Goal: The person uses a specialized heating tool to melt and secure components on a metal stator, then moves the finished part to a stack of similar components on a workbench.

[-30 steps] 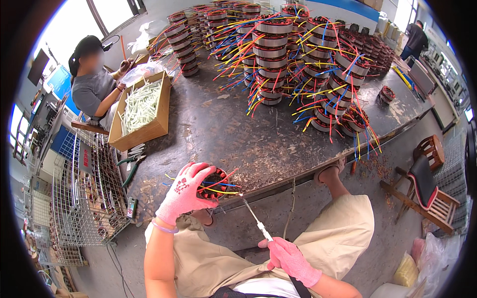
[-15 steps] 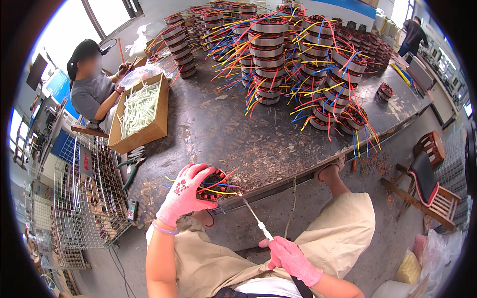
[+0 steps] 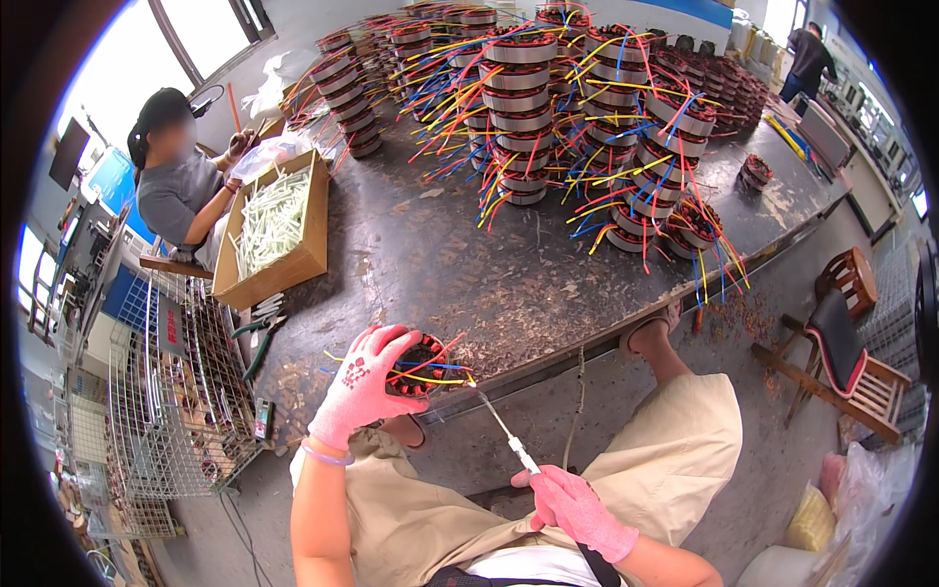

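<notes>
My left hand [image 3: 362, 382], in a pink glove, is closed around a motor stator [image 3: 419, 364] at the near table edge. Yellow, red and blue lead wires [image 3: 440, 380] stick out of it to the right. Lower right, my gloved right hand [image 3: 572, 511] grips what looks like a soldering iron [image 3: 501, 423], with a thin metal shaft and a white collar. Its tip meets the wire ends, where a small bright spot shows. My fingers hide the rest of the tool's handle.
Tall stacks of wired stators [image 3: 518, 108] fill the far table [image 3: 421, 254]. At left stand a cardboard box [image 3: 318, 220] of white tubes, green-handled pliers [image 3: 262, 347] and a wire rack [image 3: 176, 391]. A person [image 3: 181, 186] sits beyond the box. A wooden chair [image 3: 841, 352] is at right.
The view has shifted slightly. Both hands keep their grips, and the tool's tip stays at the wire ends.
</notes>
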`<state>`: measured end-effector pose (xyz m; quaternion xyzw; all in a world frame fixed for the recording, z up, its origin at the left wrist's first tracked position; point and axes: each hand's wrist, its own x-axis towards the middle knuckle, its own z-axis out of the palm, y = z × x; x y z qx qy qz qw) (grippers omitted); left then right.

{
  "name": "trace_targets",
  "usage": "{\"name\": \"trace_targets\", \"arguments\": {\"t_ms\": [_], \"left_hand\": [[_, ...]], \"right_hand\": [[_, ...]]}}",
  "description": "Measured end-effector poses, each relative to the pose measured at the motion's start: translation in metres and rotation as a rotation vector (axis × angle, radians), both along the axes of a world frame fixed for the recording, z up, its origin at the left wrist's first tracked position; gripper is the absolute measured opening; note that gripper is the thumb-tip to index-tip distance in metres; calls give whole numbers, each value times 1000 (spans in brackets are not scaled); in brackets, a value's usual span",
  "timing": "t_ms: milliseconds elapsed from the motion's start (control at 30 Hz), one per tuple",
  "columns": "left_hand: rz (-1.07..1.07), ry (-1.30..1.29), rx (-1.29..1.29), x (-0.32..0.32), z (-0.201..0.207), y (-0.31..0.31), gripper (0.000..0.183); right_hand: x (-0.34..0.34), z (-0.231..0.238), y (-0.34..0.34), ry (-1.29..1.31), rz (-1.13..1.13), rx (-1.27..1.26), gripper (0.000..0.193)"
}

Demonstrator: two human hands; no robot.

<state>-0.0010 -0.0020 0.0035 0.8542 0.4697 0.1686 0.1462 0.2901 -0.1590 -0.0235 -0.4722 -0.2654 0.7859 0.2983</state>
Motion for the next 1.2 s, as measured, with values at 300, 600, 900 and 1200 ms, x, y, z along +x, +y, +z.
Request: {"name": "trace_targets", "arguments": {"t_ms": [300, 600, 900, 1200], "left_hand": [[10, 18, 14, -1, -1, 0, 89], [16, 20, 16, -1, -2, 0, 89], [26, 15, 2, 1, 0, -1, 87], [17, 11, -11, 0, 0, -1, 89]], "right_hand": [[1, -1, 0, 2, 6, 11, 35], [1, -3, 0, -33, 21, 11, 35], [0, 0, 1, -12, 17, 4, 35], [1, -1, 1, -25, 18, 18, 36]]}}
